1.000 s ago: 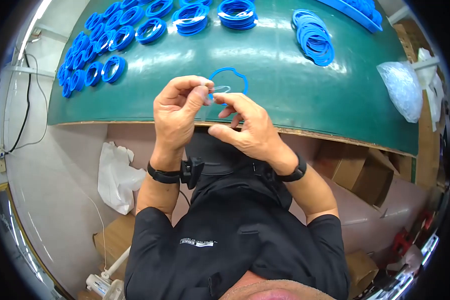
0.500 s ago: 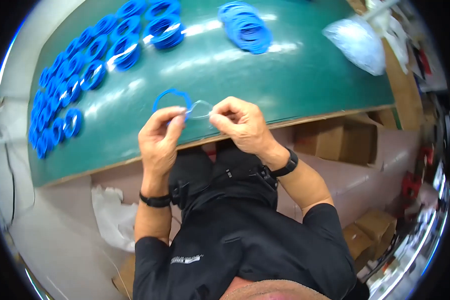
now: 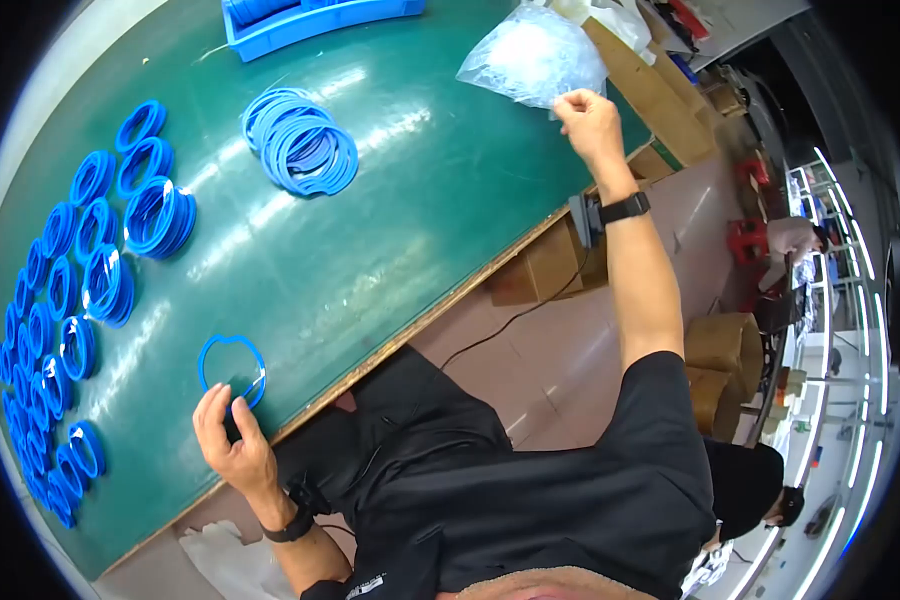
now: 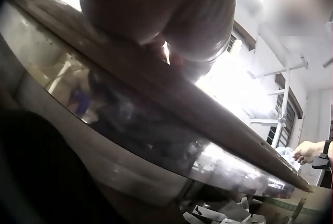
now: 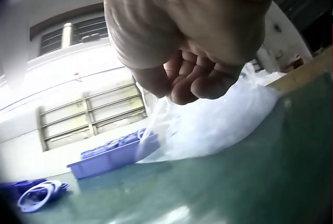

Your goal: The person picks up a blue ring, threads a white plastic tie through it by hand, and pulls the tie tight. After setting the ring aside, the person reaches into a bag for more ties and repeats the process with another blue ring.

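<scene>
My left hand [image 3: 232, 450] is low on the left of the table, its fingertips right at the near side of a single blue ring [image 3: 206, 352] with a small notch in its outline. A gap shows between that thumb and the fingers. In the left wrist view the table edge hides most of the fingertips. Far to the right, my right hand [image 3: 592, 125] pinches the near edge of a clear plastic bag [image 3: 530, 58] filled with pale contents. In the right wrist view its fingers [image 5: 182, 91] are curled together, with the bag's film [image 5: 156, 130] rising to them.
Several bundles of blue rings [image 3: 160, 217] stand in rows at the left. A loose pile of blue rings [image 3: 300, 145] lies mid-table, and a blue tray [image 3: 320, 20] holding more blue pieces is behind it. Cardboard boxes [image 3: 720, 350] stand on the floor.
My hands, earlier close together holding a clear thin loop between them, are now far apart. The right reached out to the plastic bag; the left lowered to the blue ring. The head view turned right.
</scene>
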Motion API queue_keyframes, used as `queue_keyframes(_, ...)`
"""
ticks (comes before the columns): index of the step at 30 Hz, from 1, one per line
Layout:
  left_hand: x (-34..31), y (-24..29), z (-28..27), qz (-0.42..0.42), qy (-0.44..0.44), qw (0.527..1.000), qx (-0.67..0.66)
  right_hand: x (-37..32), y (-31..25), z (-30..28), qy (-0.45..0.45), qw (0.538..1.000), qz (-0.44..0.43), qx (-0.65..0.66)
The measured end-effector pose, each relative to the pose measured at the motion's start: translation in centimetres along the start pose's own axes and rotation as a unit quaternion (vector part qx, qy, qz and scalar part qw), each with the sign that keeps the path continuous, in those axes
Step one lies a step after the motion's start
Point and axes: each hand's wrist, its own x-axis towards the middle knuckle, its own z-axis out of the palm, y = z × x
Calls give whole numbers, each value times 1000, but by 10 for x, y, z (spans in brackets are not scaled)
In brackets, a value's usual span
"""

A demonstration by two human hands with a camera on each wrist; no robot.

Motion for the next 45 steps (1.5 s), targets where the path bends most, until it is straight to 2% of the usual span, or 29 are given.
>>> queue_keyframes(1,1,1,2,-3,3,1000,0,15,6,-7,3,1000,-1,-5)
queue_keyframes(4,1,4,3,-11,3,1000,1,45,26,-17,82,971,-43,-219)
queue_keyframes(9,-3,3,4,-13,-4,1000,13,67,13,-11,100,948,-40,-299)
queue_keyframes(12,-3,1,4,-6,-2,1000,25,80,14,7,106,914,-68,-386)
queue_keyframes(16,-4,1,2,-2,-6,1000,23,74,6,9,40,897,-64,-436)
queue_keyframes(21,-4,2,3,-4,-1,999,32,67,13,-1,17,893,-51,-446)
queue_keyframes(28,-4,1,3,6,-4,999,36,63,49,-14,83,923,-144,-347)
queue_keyframes(33,-2,4,8,-2,10,1000,28,45,33,-27,111,921,-162,-335)
queue_keyframes(35,-1,6,6,-8,19,999,35,35,31,-32,152,897,-254,-327)
queue_keyframes(37,0,14,7,-18,29,998,44,8,12,-28,163,902,-289,-277)
queue_keyframes(38,2,17,6,-12,26,998,53,-10,1,-20,159,901,-310,-259)
queue_keyframes(40,5,19,6,-3,24,997,73,-54,-25,0,92,939,-271,-188)
queue_keyframes(42,6,19,4,9,16,996,90,-104,-60,24,34,956,-267,-115)
queue_keyframes(43,6,17,3,20,10,995,95,-126,-71,37,25,958,-269,-93)
queue_keyframes(45,5,18,0,36,3,991,127,-162,-89,51,-56,953,-299,-2)
